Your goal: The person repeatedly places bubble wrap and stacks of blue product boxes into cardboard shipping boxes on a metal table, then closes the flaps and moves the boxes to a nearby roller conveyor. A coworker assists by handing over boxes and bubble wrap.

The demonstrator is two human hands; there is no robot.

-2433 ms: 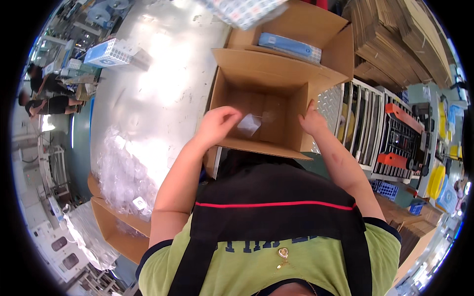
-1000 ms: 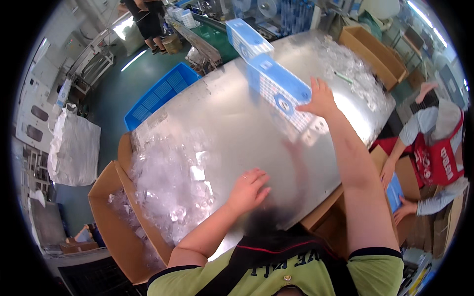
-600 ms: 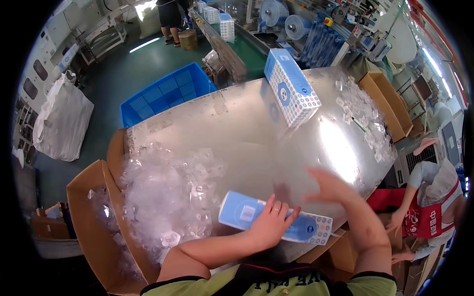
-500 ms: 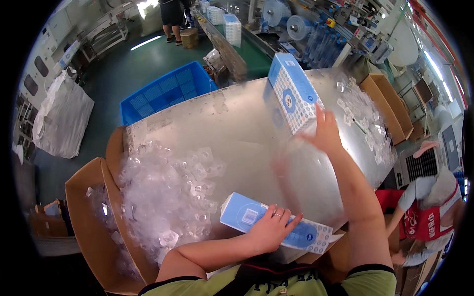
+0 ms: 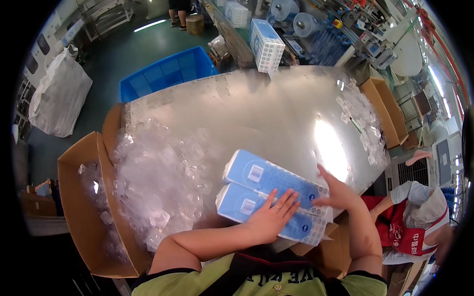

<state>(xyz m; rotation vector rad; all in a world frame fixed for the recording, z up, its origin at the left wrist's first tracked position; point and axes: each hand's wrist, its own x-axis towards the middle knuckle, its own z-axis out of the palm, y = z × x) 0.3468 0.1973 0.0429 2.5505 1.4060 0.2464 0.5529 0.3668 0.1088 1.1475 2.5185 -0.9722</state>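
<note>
Two oblong blue-and-white packs lie side by side on the metal table, close to my body: a farther pack (image 5: 274,171) and a nearer pack (image 5: 234,203). My left hand (image 5: 274,214) rests flat over the nearer one, its spread fingertips reaching the seam between the two. At the right end of the farther pack is my right hand (image 5: 340,192), thumb and fingers apart; whether it touches the pack, I cannot tell. A third pack (image 5: 266,47) of the same pattern stands at the table's far edge, by the conveyor's end.
Clear plastic pieces (image 5: 158,177) are heaped on the table's left, beside a cardboard box (image 5: 79,197). More plastic pieces (image 5: 360,128) lie at right near another box (image 5: 387,111). Beyond the table sits a blue crate (image 5: 168,74). A co-worker in a red apron (image 5: 412,232) is at right.
The pack by my right hand has come from the table's far side toward me, against the nearer pack. Another pack has appeared at the conveyor's end. My left hand stays on the nearer pack.
</note>
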